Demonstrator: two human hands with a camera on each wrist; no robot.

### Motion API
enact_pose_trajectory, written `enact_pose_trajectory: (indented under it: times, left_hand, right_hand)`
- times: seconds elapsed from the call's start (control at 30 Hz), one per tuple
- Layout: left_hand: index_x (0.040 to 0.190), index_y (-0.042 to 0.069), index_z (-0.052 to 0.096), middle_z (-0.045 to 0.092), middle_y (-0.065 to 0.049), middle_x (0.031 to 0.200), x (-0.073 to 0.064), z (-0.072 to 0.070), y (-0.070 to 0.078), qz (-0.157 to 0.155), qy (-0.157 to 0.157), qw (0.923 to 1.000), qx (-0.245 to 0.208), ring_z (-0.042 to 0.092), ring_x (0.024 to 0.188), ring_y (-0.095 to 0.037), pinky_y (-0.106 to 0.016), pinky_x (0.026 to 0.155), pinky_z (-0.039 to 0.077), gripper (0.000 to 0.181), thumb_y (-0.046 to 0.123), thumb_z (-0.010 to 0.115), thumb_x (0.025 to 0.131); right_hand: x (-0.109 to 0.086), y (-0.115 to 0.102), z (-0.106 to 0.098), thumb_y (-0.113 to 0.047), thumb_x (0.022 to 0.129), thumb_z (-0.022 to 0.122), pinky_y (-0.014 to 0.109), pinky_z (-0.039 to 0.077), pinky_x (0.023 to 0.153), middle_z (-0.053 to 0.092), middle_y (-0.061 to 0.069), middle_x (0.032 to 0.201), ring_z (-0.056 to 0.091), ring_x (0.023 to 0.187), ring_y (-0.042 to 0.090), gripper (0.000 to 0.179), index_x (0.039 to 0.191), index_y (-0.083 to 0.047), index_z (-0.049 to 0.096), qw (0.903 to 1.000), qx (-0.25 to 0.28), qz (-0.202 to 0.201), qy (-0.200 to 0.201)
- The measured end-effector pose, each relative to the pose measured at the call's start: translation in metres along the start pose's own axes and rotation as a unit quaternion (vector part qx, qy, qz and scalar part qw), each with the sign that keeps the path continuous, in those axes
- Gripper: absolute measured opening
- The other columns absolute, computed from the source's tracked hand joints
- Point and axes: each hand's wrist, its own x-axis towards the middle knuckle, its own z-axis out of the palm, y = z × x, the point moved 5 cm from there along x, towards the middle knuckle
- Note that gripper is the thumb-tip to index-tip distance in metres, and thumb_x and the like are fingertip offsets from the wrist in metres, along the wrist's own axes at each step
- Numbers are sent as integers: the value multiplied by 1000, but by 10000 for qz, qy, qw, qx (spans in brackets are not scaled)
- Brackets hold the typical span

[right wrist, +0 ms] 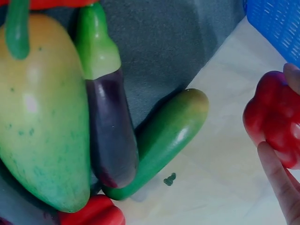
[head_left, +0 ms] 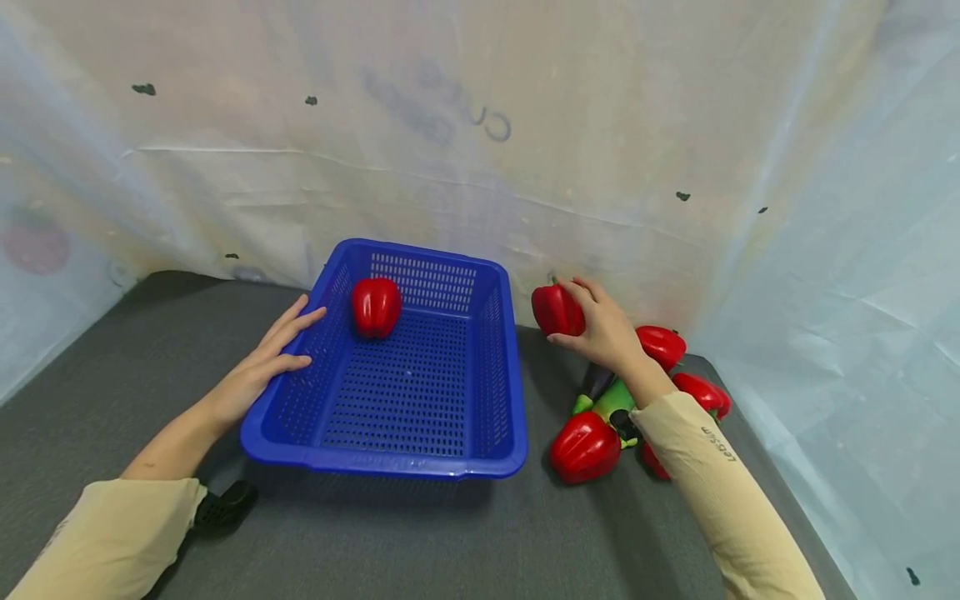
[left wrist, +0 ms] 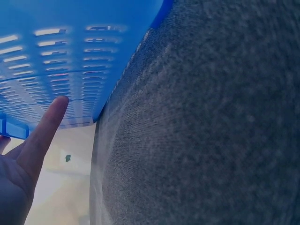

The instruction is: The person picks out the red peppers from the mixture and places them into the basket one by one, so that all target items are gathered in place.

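Observation:
My right hand (head_left: 609, 332) pinches a red bell pepper (head_left: 553, 310) between thumb and fingers, up to the right of a blue plastic basket (head_left: 382, 461). In the right wrist view that pepper shows at the right edge, fingertips against its side. Inside the basket, near its far left corner, stands another red bell pepper (head_left: 377, 308). My left hand (head_left: 258, 367) rests on the basket's left rim with fairly straight, spread fingers. The left wrist view shows one straight finger (left wrist: 49, 124) along the slotted outer wall.
Right of the basket lie several red bell peppers (head_left: 585, 450), an eggplant (right wrist: 112, 126), a green cucumber (right wrist: 164, 145) and a yellow-green mango-like fruit (right wrist: 44, 117). A pale sheet wall (head_left: 600, 125) borders the dark grey table (head_left: 360, 550) at the back and sides.

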Motion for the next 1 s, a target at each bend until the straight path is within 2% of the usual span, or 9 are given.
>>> enact_pose_trajectory:
  times: [0.4, 1.0]
  left_hand:
    - [155, 19, 15, -18, 0, 160, -1, 1, 0, -17, -33, 10000, 42, -10, 142, -49, -81, 95, 15, 58, 19, 37, 101]
    - [155, 17, 16, -17, 0, 161, 0, 2, 0, 30, -41, 10000, -12, -10, 142, -48, -80, 96, 14, 58, 18, 38, 101]
  right_hand:
    - [12, -17, -7, -30, 76, 81, 53, 41, 102, 40, 18, 145, 46, 127, 37, 84, 146, -13, 39, 9991, 4, -307, 307]
    - [32, -40, -11, -30, 76, 80, 52, 42, 102, 39, 18, 145, 46, 127, 37, 84, 147, -15, 38, 9987, 31, -427, 279]
